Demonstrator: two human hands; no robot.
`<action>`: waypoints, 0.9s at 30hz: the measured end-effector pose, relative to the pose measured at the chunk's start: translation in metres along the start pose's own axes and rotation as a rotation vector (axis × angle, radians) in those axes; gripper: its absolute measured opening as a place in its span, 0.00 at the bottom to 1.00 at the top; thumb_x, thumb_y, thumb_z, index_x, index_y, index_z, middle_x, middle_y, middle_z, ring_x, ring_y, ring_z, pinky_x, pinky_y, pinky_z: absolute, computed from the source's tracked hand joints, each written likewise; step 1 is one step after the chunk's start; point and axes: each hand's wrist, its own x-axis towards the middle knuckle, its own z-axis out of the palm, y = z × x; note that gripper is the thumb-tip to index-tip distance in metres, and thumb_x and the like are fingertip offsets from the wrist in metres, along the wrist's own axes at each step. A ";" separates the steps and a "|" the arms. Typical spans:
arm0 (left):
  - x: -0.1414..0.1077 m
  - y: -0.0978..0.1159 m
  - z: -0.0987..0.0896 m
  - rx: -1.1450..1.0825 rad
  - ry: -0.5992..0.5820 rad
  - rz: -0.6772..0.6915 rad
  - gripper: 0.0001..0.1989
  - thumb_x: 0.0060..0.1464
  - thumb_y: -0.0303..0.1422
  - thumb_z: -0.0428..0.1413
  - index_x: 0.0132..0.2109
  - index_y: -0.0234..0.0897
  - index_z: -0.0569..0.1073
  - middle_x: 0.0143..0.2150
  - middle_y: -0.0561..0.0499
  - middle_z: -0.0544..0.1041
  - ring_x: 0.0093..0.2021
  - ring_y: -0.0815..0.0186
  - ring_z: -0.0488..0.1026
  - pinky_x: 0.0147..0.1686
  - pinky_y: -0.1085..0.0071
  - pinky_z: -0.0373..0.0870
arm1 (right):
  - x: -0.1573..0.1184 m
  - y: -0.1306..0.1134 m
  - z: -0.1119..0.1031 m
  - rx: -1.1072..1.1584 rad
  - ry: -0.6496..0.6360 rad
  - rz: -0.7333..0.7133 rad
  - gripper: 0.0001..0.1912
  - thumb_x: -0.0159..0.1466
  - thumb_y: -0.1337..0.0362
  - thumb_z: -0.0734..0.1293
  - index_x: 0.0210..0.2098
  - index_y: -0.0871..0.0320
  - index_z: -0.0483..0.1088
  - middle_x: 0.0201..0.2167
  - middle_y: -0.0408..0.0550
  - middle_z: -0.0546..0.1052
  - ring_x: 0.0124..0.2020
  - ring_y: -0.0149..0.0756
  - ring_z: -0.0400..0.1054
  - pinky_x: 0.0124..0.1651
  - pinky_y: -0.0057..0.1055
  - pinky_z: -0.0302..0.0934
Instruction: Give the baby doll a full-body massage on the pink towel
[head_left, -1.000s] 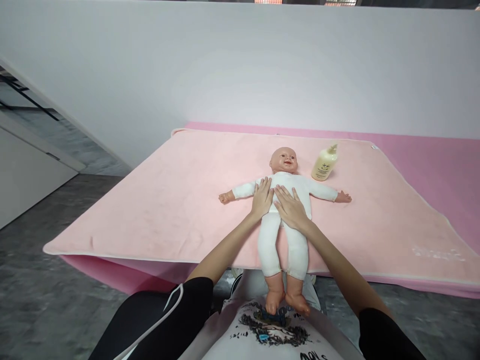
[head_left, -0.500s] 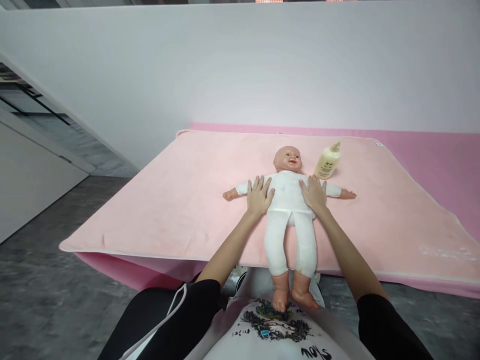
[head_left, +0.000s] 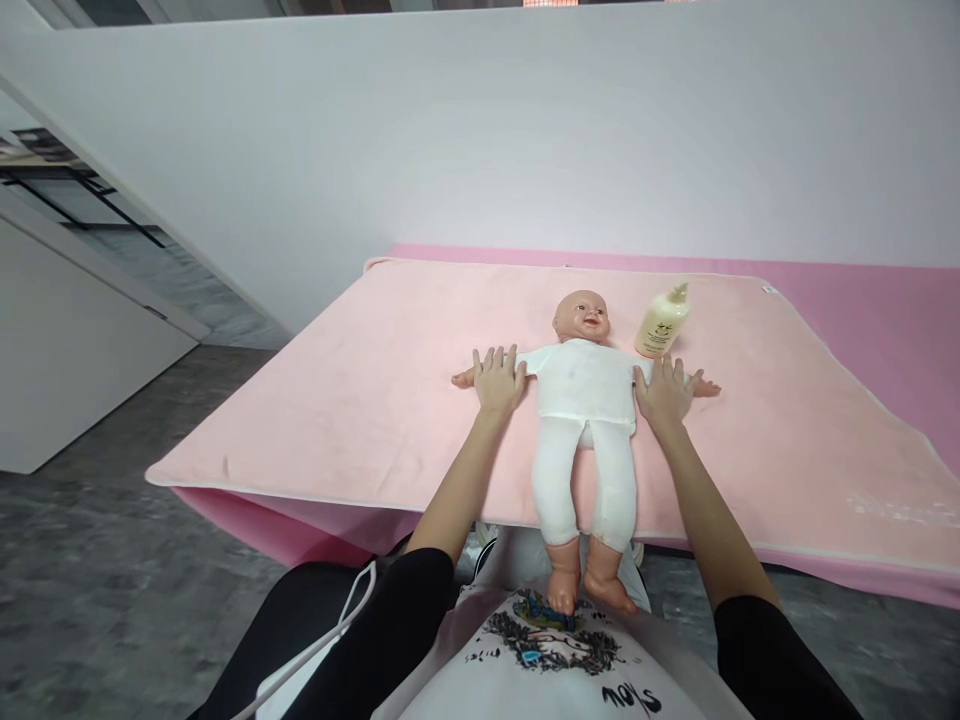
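A baby doll (head_left: pixel 586 385) in a white top and white trousers lies on its back, arms stretched out sideways. Its bare feet hang over the table's front edge, against my shirt. My left hand (head_left: pixel 499 380) rests palm down over the doll's sleeve on the left, fingers apart. Over the other sleeve lies my right hand (head_left: pixel 666 392), also flat with spread fingers. The doll's small hands stick out beyond both of mine. A pale yellow pump bottle (head_left: pixel 661 320) leans or lies just past my right hand, close to its fingertips.
A light pink blanket (head_left: pixel 322 420) covers the table, over a darker pink cloth (head_left: pixel 855 310). Behind it rises a white wall (head_left: pixel 480 130). Grey floor (head_left: pixel 90 560) shows at the left. A white cable (head_left: pixel 330 635) hangs by my left arm.
Both hands have slid outward from the doll's shoulders along its sleeves, the left hand leftward and the right hand rightward. The view has shifted slightly.
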 end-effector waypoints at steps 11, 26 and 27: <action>0.003 -0.012 -0.011 0.076 -0.074 -0.165 0.24 0.59 0.38 0.36 0.40 0.34 0.75 0.39 0.40 0.76 0.43 0.55 0.69 0.45 0.57 0.57 | 0.008 0.030 -0.009 -0.086 0.011 0.145 0.27 0.65 0.55 0.49 0.40 0.68 0.71 0.39 0.62 0.71 0.43 0.48 0.61 0.48 0.43 0.47; 0.017 -0.054 -0.022 0.056 -0.085 -0.244 0.22 0.57 0.39 0.39 0.30 0.35 0.75 0.32 0.44 0.76 0.35 0.61 0.69 0.27 0.69 0.50 | 0.014 0.069 -0.010 0.218 -0.088 0.252 0.27 0.64 0.51 0.49 0.38 0.65 0.70 0.44 0.61 0.70 0.47 0.47 0.59 0.53 0.45 0.47; 0.018 -0.058 -0.023 0.048 -0.076 -0.251 0.22 0.56 0.39 0.40 0.30 0.35 0.75 0.33 0.44 0.76 0.35 0.61 0.69 0.28 0.69 0.50 | 0.014 0.070 -0.010 0.227 -0.054 0.283 0.27 0.64 0.52 0.49 0.40 0.66 0.70 0.45 0.62 0.69 0.49 0.48 0.58 0.53 0.45 0.46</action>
